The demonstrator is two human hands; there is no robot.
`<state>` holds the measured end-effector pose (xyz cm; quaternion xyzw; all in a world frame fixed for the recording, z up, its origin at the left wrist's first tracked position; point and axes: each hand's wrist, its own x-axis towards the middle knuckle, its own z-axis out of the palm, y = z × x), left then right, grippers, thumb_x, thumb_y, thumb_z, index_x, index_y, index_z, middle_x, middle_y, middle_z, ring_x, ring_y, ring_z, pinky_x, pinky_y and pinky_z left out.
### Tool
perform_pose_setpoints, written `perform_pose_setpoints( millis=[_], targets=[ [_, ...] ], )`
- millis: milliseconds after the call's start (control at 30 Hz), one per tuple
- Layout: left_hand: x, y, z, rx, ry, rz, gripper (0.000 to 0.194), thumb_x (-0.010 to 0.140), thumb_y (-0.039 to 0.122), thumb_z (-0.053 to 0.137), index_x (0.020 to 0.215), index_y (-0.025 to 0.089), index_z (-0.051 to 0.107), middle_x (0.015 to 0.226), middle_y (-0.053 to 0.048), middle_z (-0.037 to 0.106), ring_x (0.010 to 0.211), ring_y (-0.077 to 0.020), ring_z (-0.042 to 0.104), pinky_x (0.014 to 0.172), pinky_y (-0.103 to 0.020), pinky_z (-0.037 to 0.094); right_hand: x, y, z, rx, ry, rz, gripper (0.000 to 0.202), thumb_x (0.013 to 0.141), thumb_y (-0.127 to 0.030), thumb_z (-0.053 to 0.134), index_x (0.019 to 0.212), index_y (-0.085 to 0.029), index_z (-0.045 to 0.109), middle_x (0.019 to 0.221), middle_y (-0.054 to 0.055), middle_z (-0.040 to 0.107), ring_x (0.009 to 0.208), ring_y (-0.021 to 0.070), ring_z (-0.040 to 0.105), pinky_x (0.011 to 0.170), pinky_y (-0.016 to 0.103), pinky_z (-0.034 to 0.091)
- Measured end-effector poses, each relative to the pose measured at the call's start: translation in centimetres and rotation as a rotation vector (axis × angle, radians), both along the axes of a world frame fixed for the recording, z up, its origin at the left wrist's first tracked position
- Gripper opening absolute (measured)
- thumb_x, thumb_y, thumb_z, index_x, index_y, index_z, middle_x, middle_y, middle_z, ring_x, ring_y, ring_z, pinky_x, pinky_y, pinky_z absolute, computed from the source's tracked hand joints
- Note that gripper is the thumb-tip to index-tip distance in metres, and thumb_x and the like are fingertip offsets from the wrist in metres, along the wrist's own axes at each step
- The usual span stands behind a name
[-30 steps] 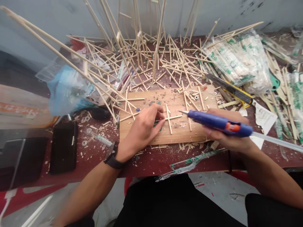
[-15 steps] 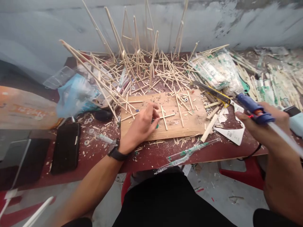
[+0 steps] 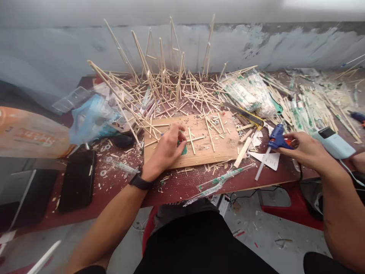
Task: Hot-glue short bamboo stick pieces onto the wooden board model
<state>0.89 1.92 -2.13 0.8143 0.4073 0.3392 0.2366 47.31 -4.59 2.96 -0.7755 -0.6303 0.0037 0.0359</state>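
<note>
My left hand (image 3: 169, 146) rests on the left part of a wooden board (image 3: 196, 158), its fingers curled and apart beside a small cross of thin sticks (image 3: 191, 140). A green thing (image 3: 184, 150) shows under its thumb; whether the hand touches it I cannot tell. My right hand (image 3: 306, 149) has its fingers on the handle of a blue glue gun (image 3: 276, 137), at the right of the board. A clear glue stick (image 3: 262, 163) juts from the gun toward the table's front edge.
Tall stick frames (image 3: 178, 82) and loose sticks crowd the back. A yellow cutter (image 3: 245, 115) and plastic packets (image 3: 248, 91) lie behind the glue gun. At the right is a light-blue device (image 3: 336, 144), with part of another person's hand (image 3: 358, 161); a black phone (image 3: 76, 180) lies left.
My right hand has lowered the glue gun to the table and turned it, so the glue stick points toward the front edge. My left hand stays at the board.
</note>
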Motion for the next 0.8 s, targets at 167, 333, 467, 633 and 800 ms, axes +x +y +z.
perform_pose_setpoints(
  millis=[167,333,467,633,800],
  targets=[
    [0.1,0.2,-0.1,0.0,-0.009,0.005,0.034,0.092,0.009,0.063,0.12,0.022,0.05,0.091,-0.001,0.075,0.075,-0.0164,0.07,0.077,-0.034,0.059,-0.5,0.3,2.7,-0.082,0.236,-0.088,0.062,0.061,-0.069,0.072,0.099,-0.02,0.069,0.105,0.022,0.073,0.08,0.0307,0.069,0.068,0.044,0.052],
    [0.4,0.1,-0.4,0.023,-0.034,0.019,0.034,0.091,0.007,0.061,0.12,0.022,0.05,0.088,0.0,0.074,0.075,-0.016,0.069,0.076,-0.034,0.058,-6.1,2.5,4.0,0.161,0.306,0.193,0.036,0.083,-0.055,0.063,0.083,-0.021,0.073,0.083,0.012,0.073,0.069,0.0226,0.062,0.069,0.04,0.048],
    [0.4,0.1,-0.3,0.025,-0.037,0.01,0.033,0.092,0.009,0.061,0.121,0.021,0.051,0.088,-0.001,0.073,0.074,-0.0155,0.068,0.075,-0.033,0.057,-11.9,6.4,2.1,0.115,0.332,0.434,0.027,0.092,-0.047,0.064,0.08,-0.023,0.071,0.078,0.007,0.069,0.07,0.0202,0.059,0.072,0.039,0.048],
    [0.3,0.0,-0.1,0.045,-0.037,0.004,0.031,0.092,0.011,0.062,0.12,0.02,0.052,0.089,-0.001,0.074,0.074,-0.0159,0.07,0.074,-0.034,0.058,-15.7,10.6,-0.7,0.035,0.299,0.499,0.02,0.089,-0.027,0.067,0.072,-0.024,0.057,0.076,0.008,0.067,0.071,0.0206,0.057,0.072,0.039,0.044],
    [0.3,-0.3,0.3,0.094,-0.066,0.026,0.027,0.095,0.011,0.061,0.119,0.02,0.052,0.091,-0.003,0.075,0.08,-0.0172,0.074,0.077,-0.034,0.061,-15.5,11.1,-1.3,0.014,0.295,0.497,0.033,0.09,-0.022,0.061,0.063,-0.026,0.044,0.062,0.004,0.054,0.063,0.0198,0.05,0.067,0.037,0.039]
  ],
)
